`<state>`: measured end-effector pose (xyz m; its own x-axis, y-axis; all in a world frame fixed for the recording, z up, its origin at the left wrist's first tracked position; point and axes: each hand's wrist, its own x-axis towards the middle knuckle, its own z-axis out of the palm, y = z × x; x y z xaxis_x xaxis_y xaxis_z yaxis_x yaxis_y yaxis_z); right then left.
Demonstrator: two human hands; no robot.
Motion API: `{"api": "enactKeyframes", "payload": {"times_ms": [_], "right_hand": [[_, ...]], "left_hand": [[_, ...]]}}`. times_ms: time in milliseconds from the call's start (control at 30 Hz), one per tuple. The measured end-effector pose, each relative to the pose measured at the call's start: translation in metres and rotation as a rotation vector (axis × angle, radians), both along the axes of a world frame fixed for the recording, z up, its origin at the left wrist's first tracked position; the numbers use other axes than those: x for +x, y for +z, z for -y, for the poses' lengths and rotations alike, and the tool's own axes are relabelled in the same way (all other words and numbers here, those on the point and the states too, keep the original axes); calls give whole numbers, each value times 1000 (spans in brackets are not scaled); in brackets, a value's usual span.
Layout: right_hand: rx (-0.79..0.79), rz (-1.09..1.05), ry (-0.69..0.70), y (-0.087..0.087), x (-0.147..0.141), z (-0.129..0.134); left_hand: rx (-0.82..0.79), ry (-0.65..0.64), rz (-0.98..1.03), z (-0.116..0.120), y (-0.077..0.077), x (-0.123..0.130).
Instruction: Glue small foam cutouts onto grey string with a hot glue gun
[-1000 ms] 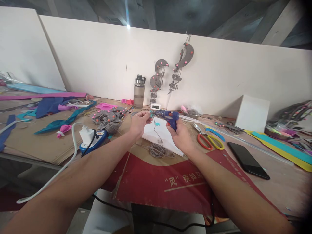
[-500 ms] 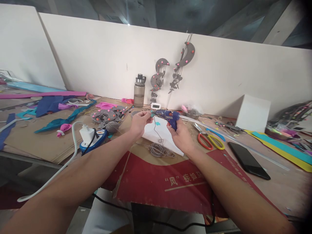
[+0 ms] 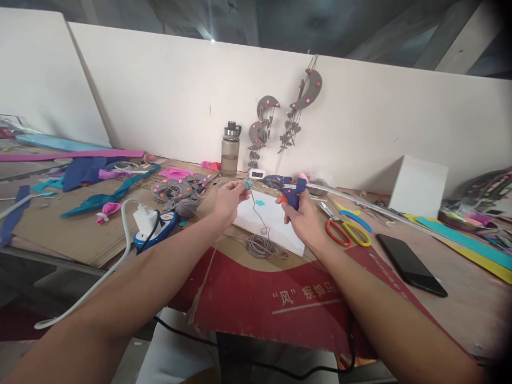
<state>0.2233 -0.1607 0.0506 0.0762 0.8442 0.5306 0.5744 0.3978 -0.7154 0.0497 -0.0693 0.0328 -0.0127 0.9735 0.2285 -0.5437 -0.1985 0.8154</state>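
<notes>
Between the fingertips of my left hand (image 3: 231, 201) is a small teal felt flower (image 3: 248, 184), with grey yarn (image 3: 259, 212) trailing down from it. A blue hot glue gun (image 3: 288, 186) is gripped in my right hand (image 3: 303, 213), its nozzle pointing left toward the flower with a gap between. A long clear glue stick (image 3: 348, 198) runs out of the gun's back to the right. Below my hands lies a white sheet (image 3: 280, 226) bearing another teal flower shape (image 3: 260, 202). The yarn leads to a loose coil (image 3: 262, 246) at the sheet's near edge.
Red-and-yellow-handled scissors (image 3: 346, 232) and a black phone (image 3: 411, 264) lie on the right. On the left are a blue power strip (image 3: 162, 229) with a white plug and felt scraps. A water bottle (image 3: 230, 152) stands behind; grey moon hangings (image 3: 306, 90) hang on the white board.
My right hand has drawn the glue gun back to the right, so its nozzle is now apart from the teal flower. My left hand stays nearly in place, still pinching the flower.
</notes>
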Motion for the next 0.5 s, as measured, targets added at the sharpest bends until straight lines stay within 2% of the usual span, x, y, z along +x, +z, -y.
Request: {"api": "enactKeyframes", "payload": {"times_ms": [67, 133, 267, 400, 500], "right_hand": [[-72, -121, 3, -2, 8, -9], [-199, -126, -58, -6, 19, -20], [-495, 222, -261, -16, 43, -40], [-495, 436, -358, -24, 56, -44], [-373, 608, -442, -23, 53, -36]], "left_hand": [[-12, 13, 7, -1, 0, -1], [-11, 12, 5, -1, -1, 0], [1, -34, -12, 3, 0, 3], [5, -51, -76, 10, 2, 7], [39, -20, -156, 14, 3, 9]]}}
